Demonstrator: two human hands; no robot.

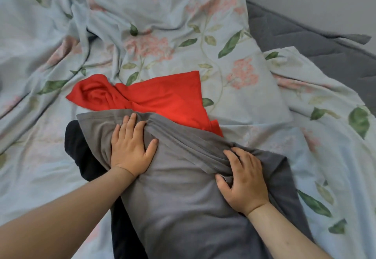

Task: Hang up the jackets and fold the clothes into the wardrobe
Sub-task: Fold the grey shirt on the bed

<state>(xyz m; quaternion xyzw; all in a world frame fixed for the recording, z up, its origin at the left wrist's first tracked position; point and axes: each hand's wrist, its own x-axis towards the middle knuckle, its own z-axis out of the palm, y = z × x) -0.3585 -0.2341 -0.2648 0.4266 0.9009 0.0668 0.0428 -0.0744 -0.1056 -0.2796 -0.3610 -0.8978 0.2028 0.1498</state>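
Head view: a grey garment (179,197), creased across its middle, lies on the bed (234,40), overlapping a red garment (162,99) and a black garment (81,152). The left hand (130,148) presses it flat, grip wide; the right hand (244,181) has its grip bunching the folds.

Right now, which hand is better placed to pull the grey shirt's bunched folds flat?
Probably right: the right hand grips those folds of the grey shirt; the left hand lies flat, pinning it.
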